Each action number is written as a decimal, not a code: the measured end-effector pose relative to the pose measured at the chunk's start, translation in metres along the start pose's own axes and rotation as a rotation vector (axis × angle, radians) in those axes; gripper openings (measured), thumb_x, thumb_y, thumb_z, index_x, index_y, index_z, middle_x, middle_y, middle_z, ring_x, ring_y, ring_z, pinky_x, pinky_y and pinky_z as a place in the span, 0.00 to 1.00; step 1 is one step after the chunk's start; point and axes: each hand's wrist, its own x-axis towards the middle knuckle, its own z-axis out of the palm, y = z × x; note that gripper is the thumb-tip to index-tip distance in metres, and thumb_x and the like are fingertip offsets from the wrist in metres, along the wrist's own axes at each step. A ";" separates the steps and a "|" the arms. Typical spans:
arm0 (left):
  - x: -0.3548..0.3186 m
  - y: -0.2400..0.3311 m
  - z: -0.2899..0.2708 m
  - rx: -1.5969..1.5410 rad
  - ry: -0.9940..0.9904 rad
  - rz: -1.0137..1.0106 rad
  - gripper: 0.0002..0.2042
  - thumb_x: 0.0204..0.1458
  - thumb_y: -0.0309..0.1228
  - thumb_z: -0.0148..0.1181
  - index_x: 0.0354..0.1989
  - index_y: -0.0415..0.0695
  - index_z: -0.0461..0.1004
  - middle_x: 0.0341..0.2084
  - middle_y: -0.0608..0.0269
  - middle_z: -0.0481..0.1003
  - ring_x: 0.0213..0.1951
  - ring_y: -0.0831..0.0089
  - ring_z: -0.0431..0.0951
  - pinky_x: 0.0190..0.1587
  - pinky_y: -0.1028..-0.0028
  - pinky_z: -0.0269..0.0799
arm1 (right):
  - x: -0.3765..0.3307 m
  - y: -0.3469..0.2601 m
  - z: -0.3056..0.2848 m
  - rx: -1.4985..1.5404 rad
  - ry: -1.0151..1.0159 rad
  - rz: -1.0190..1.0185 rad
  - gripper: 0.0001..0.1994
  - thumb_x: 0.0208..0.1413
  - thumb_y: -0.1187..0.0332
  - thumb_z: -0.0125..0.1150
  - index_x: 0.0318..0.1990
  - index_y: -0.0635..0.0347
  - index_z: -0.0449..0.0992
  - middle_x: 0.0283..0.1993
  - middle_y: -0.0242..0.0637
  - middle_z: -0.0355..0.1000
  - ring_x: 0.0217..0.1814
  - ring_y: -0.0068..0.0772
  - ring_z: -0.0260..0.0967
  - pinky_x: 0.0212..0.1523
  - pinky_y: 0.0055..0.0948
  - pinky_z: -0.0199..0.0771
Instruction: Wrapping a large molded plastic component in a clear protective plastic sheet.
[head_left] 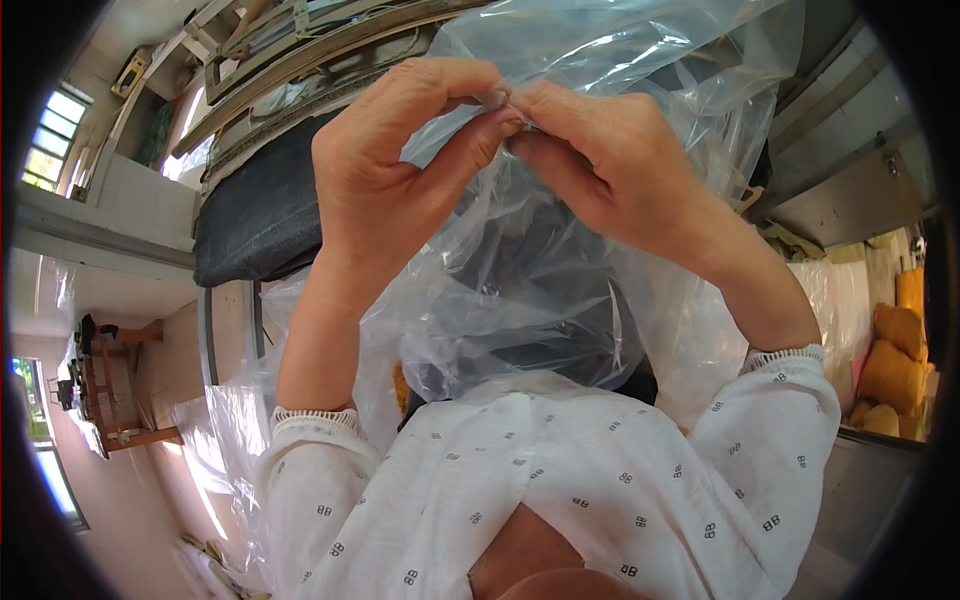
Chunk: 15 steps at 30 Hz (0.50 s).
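A big piece of clear plastic sheeting (500, 325) lies in loose folds over my lap and runs up past my hands to the far side. Held high in front of me, my left hand (372, 165) pinches its edge between thumb and fingertips. Right beside it, my right hand (622, 150) is closed in a pinch on the same bit of plastic. Their fingertips meet, and the small gathered piece between them is mostly hidden. Whether the sheeting is a bag or a flat sheet I cannot tell.
Beyond my left hand is a dark padded cloth (265, 205) beside stacked wooden frames (325, 75). A wooden stool (110, 390) stands at the left. On the right are a brown panel (850, 200) and yellow-orange bundles (893, 365). More clear plastic hangs at my left side.
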 end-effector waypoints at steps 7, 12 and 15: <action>-0.007 -0.001 -0.040 -0.085 0.211 0.088 0.06 0.41 0.18 0.63 0.29 0.40 0.76 0.33 0.62 0.75 0.35 0.77 0.73 0.38 0.80 0.68 | 0.042 0.001 -0.060 -0.282 0.070 -0.343 0.13 0.43 0.71 0.65 0.38 0.60 0.73 0.25 0.39 0.67 0.22 0.32 0.63 0.23 0.23 0.63; -0.011 -0.012 -0.071 -0.361 0.295 0.080 0.04 0.53 0.21 0.52 0.36 0.39 0.71 0.36 0.60 0.74 0.40 0.75 0.72 0.45 0.77 0.65 | 0.051 0.026 -0.081 -0.738 0.004 -0.355 0.13 0.41 0.69 0.67 0.37 0.58 0.74 0.25 0.40 0.67 0.22 0.30 0.62 0.24 0.24 0.62; -0.026 -0.011 -0.130 0.325 0.442 0.010 0.11 0.59 0.36 0.43 0.35 0.44 0.70 0.32 0.64 0.72 0.32 0.76 0.71 0.40 0.78 0.66 | 0.036 0.038 -0.077 -0.368 -0.173 0.150 0.12 0.42 0.67 0.67 0.34 0.59 0.73 0.22 0.39 0.66 0.21 0.29 0.61 0.24 0.25 0.61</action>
